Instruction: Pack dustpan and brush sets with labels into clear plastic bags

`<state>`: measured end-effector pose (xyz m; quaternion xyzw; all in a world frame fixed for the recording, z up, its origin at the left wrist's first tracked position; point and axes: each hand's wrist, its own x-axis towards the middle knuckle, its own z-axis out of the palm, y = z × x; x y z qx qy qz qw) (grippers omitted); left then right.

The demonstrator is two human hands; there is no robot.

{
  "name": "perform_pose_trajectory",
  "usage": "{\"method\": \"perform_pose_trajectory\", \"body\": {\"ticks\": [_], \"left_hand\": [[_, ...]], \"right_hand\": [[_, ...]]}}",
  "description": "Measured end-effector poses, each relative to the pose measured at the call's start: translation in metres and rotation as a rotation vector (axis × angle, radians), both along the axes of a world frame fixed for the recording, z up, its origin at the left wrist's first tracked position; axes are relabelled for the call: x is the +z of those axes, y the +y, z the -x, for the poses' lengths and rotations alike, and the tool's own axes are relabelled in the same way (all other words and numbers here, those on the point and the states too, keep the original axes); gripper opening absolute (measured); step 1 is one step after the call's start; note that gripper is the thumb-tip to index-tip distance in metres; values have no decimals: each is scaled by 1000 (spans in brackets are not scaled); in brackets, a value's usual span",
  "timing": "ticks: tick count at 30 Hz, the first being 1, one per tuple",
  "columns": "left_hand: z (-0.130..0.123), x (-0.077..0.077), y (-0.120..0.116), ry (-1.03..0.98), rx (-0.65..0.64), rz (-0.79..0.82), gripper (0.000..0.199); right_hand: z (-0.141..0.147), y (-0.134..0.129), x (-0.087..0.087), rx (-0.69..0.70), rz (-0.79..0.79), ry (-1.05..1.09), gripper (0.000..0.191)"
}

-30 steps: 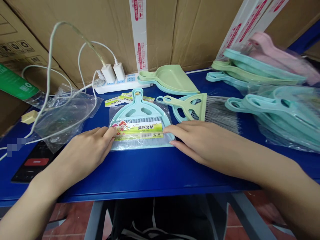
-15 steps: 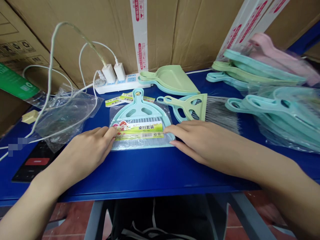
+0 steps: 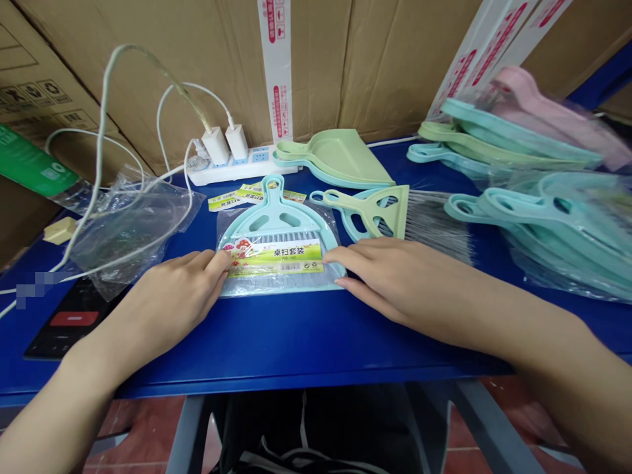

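A bagged turquoise dustpan-and-brush set [image 3: 276, 227] with a green paper label [image 3: 274, 257] lies flat in the middle of the blue table [image 3: 296, 336]. My left hand [image 3: 170, 299] pinches the bag's left edge at the label. My right hand [image 3: 390, 273] rests flat with fingertips pressing the bag's right edge. Both hands lie low on the tabletop.
Loose green and turquoise brushes [image 3: 375, 210] and dustpans [image 3: 336, 158] lie behind the set. Bagged sets [image 3: 543, 204] pile at the right. Empty clear bags [image 3: 128, 224], a power strip [image 3: 232, 164] with chargers and cables, and spare labels [image 3: 237, 195] sit at left. Cardboard boxes [image 3: 345, 59] line the back.
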<state>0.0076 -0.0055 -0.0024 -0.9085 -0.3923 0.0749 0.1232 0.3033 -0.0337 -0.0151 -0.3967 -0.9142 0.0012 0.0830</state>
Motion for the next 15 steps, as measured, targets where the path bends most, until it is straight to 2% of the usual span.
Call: {"method": "perform_pose_trajectory", "body": {"ticks": [10, 15], "left_hand": [[-1, 0, 1, -16, -26, -35, 47], [0, 0, 0, -14, -13, -24, 44]], "right_hand": [[7, -2, 6, -117, 41, -71, 22], [9, -2, 4, -142, -5, -24, 18]]}}
